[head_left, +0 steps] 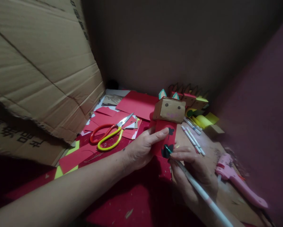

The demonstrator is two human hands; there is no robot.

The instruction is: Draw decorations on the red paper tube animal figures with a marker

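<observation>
My left hand [143,146] is closed around a paper figure with a brown cardboard box head [169,111] and a red body [164,126]. The head carries two drawn eyes, a faint pink mark and two teal-edged white ears. Dark clover-like shapes are drawn down the front of the body. A white marker [195,183] with a green tip is pinched in my right hand [191,167]. Its tip touches the lower dark shape. The underside of the figure is hidden by my fingers.
Scissors [109,134] with red and yellow handles lie on red paper scraps [101,119] at left. Capped markers [193,140] and a pink glue gun [238,179] lie right. Similar figures [188,98] stand behind. A large cardboard sheet [42,63] rises at left; walls enclose back and right.
</observation>
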